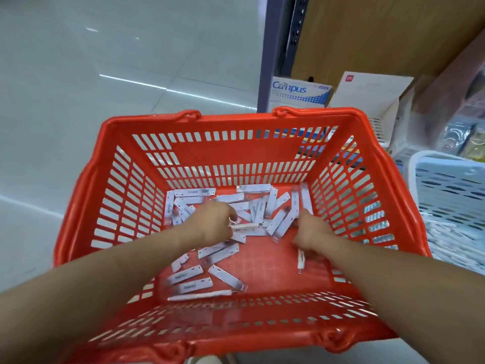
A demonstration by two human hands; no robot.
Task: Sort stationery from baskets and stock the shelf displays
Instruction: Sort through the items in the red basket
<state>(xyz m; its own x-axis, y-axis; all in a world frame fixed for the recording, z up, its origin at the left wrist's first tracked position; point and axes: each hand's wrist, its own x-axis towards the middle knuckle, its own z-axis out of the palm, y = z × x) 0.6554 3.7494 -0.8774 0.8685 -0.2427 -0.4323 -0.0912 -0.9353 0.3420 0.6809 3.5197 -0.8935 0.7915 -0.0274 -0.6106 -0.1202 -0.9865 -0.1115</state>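
View: I am looking down from the head camera into a red basket (388, 195), with both bare forearms crossing its near rim.
Task things: white flat packets (258, 188) are lying scattered over the basket floor. Most are heaping toward the far wall and a few are lying loose toward the near left corner. A long pen (199, 295) is lying along the near wall.
Left hand: the left hand (210, 224) is sitting over the middle of the heap with its fingers curling down. It appears to be pinching the end of a cream pen (245, 226), though blur is leaving me less than sure.
Right hand: the right hand (312, 231) is hovering near the far right corner, curling narrow round a white pen (300, 260) that is poking out below the fist toward me.
Surroundings: a white basket (451, 179) is standing just beside the red one on its right. A Campus box (299, 91) is sitting beyond the far rim, by the shelf upright.
Step in hand: I am judging this as sorting, with the hands picking pens out from among the packets; stocking is not yet beginning.
Next move: I am expecting it to call for lifting both pens clear without dragging packets along, then gathering like with like before anything is going to the shelf.
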